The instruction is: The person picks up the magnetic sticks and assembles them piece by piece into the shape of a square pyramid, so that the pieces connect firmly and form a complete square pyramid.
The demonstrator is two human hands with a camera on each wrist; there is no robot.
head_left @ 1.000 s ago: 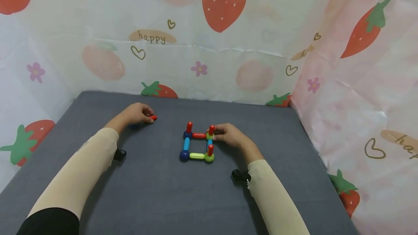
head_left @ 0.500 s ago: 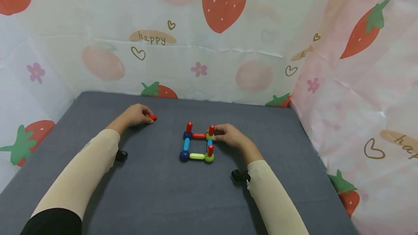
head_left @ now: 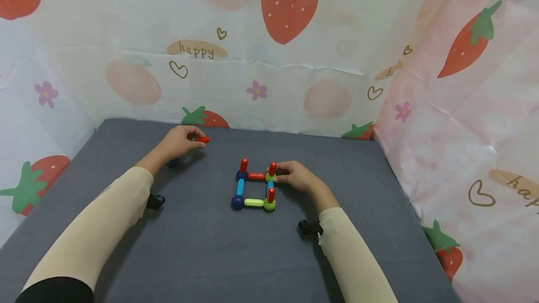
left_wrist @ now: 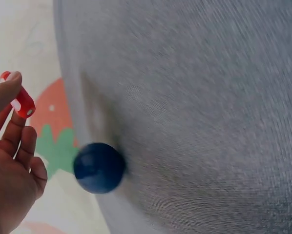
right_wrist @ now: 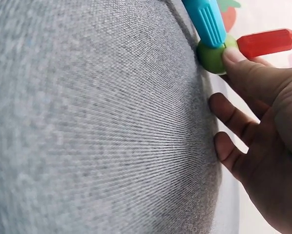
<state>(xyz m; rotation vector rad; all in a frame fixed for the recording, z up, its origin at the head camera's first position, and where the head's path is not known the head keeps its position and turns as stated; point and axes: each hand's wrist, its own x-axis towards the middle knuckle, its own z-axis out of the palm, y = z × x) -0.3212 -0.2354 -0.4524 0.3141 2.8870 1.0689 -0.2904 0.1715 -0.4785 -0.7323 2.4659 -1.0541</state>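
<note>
My left hand (head_left: 181, 141) pinches a red magnetic rod (head_left: 203, 139) between thumb and fingers, raised over the far left of the table. A loose dark blue ball (left_wrist: 99, 167) lies on the cloth near that hand. At the middle stands a square frame of rods and balls: a red rod (head_left: 256, 176) at the back, a yellow-green rod (head_left: 254, 203) in front, blue rods (head_left: 240, 187) at the sides. Upright red rods top every corner except the front-left blue ball (head_left: 237, 201). My right hand (head_left: 296, 175) holds the back-right green ball (right_wrist: 212, 56) with thumb and fingers.
Grey cloth (head_left: 202, 247) covers the table. A strawberry-print curtain (head_left: 252, 60) hangs behind it and at both sides. Black wrist devices (head_left: 156, 201) sit on both forearms.
My left hand has lifted the red rod up and slightly right, away from the loose blue ball. The right hand and the frame stay in place.
</note>
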